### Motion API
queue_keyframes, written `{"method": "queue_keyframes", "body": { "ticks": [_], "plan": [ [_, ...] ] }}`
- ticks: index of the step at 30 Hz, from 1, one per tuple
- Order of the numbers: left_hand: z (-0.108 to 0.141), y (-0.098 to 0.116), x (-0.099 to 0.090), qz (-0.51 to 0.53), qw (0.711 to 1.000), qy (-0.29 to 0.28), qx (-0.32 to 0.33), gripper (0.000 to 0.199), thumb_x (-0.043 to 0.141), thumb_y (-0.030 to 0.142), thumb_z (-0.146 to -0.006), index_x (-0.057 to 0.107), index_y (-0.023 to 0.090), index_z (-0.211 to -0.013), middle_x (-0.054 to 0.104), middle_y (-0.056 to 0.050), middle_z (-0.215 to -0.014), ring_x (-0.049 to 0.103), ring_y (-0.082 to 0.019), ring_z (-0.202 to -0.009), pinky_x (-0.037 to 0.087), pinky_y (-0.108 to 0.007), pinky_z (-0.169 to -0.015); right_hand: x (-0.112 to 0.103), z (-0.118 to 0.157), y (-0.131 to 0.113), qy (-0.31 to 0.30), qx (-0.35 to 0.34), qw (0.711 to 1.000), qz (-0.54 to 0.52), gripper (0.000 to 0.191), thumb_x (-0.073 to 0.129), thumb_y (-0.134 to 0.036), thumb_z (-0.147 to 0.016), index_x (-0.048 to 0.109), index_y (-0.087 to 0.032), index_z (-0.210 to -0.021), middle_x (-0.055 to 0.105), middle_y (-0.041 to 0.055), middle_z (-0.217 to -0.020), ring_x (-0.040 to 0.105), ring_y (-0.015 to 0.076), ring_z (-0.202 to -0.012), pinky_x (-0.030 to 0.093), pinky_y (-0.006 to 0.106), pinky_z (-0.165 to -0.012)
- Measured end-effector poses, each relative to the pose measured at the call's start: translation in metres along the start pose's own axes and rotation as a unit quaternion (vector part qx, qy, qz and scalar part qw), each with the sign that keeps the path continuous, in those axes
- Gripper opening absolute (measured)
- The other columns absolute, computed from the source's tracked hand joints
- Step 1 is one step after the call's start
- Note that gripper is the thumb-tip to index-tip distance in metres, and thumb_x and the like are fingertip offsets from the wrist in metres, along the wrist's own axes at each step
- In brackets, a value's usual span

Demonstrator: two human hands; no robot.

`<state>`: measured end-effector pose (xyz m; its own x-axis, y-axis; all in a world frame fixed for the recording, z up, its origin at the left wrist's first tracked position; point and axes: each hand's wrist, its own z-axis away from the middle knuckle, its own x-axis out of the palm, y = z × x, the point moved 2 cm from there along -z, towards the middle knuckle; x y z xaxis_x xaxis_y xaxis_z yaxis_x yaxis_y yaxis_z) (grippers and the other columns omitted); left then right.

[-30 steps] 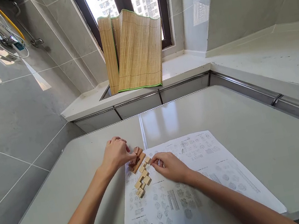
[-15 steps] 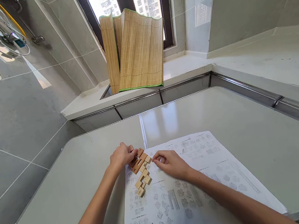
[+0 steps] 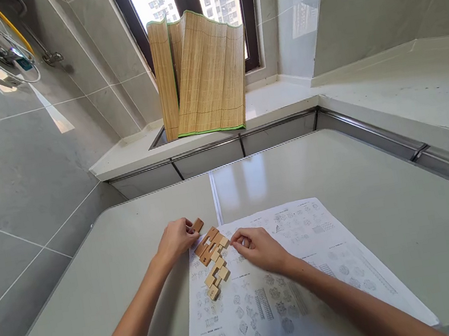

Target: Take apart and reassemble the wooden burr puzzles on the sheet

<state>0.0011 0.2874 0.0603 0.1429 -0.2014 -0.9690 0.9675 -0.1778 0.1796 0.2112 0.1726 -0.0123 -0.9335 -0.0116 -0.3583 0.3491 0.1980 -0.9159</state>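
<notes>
Several notched wooden puzzle pieces lie in a slanted row on a printed sheet (image 3: 316, 291). The darker brown pieces (image 3: 209, 244) are at the far end and the paler pieces (image 3: 217, 273) run toward me. My left hand (image 3: 176, 239) is closed on a brown wooden piece (image 3: 198, 225) just beyond the row, at the sheet's far left edge. My right hand (image 3: 258, 248) rests on the sheet with fingers curled, its fingertips beside the pale piece at the row's right side. Whether those fingertips pinch anything is hidden.
The sheet lies on a pale table (image 3: 317, 175) with a seam down its middle. Behind it are a white window ledge (image 3: 281, 94) and a folded bamboo mat (image 3: 208, 78). Tiled walls close in the left, where cables (image 3: 7, 44) hang.
My left hand has drawn slightly away from the row, with the brown piece now apart from the others. My right hand stays almost where it was.
</notes>
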Motion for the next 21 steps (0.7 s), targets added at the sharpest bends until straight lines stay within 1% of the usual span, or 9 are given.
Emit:
{"method": "queue_keyframes", "body": {
  "ticks": [4, 7, 11, 17, 21],
  "plan": [
    [0.015, 0.000, -0.009, 0.037, 0.999, -0.013, 0.024, 0.026, 0.060, 0.043, -0.079, 0.073, 0.023, -0.089, 0.080, -0.003, -0.088, 0.072, -0.023, -0.083, 0.046, -0.026, -0.063, 0.000, -0.001, 0.000, 0.001, 0.000, 1.000, 0.007, 0.017, 0.058, -0.027, -0.092, 0.074, -0.022, -0.093, 0.071, -0.0002, -0.075, 0.059, 0.0159, -0.066, 0.046, 0.026, -0.063],
    [0.028, 0.003, -0.009, 0.062, 0.997, -0.026, 0.035, 0.029, 0.059, 0.049, -0.082, 0.073, 0.025, -0.088, 0.080, 0.000, -0.085, 0.072, -0.022, -0.083, 0.047, -0.026, -0.065, 0.000, -0.002, 0.000, -0.001, 0.000, 1.000, 0.010, 0.017, 0.057, -0.027, -0.092, 0.074, -0.022, -0.093, 0.071, 0.0004, -0.075, 0.061, 0.0161, -0.067, 0.046, 0.027, -0.064],
    [0.042, 0.011, -0.005, 0.095, 0.995, 0.003, 0.032, 0.031, 0.057, 0.052, -0.084, 0.071, 0.025, -0.085, 0.079, 0.001, -0.079, 0.071, -0.022, -0.077, 0.046, -0.027, -0.064, 0.000, -0.002, -0.001, -0.002, -0.002, 1.000, 0.010, 0.016, 0.057, -0.025, -0.092, 0.073, -0.022, -0.091, 0.072, 0.0000, -0.076, 0.061, 0.0159, -0.067, 0.046, 0.026, -0.064],
    [0.050, 0.017, 0.007, 0.104, 0.994, -0.021, 0.036, 0.035, 0.054, 0.057, -0.087, 0.066, 0.024, -0.084, 0.076, 0.001, -0.073, 0.067, -0.021, -0.069, 0.042, -0.028, -0.058, -0.001, -0.001, -0.003, -0.006, -0.002, 1.000, 0.004, 0.017, 0.057, -0.026, -0.093, 0.073, -0.022, -0.091, 0.071, 0.0003, -0.077, 0.062, 0.0167, -0.068, 0.046, 0.027, -0.063],
    [0.048, 0.016, 0.014, 0.072, 0.996, -0.005, 0.046, 0.039, 0.053, 0.060, -0.086, 0.066, 0.024, -0.080, 0.074, -0.001, -0.079, 0.065, -0.021, -0.071, 0.041, -0.029, -0.060, -0.002, -0.001, -0.004, -0.006, 0.001, 1.000, 0.005, 0.015, 0.057, -0.025, -0.092, 0.072, -0.022, -0.090, 0.071, 0.0000, -0.076, 0.062, 0.0165, -0.068, 0.046, 0.027, -0.063]
  ]
}}
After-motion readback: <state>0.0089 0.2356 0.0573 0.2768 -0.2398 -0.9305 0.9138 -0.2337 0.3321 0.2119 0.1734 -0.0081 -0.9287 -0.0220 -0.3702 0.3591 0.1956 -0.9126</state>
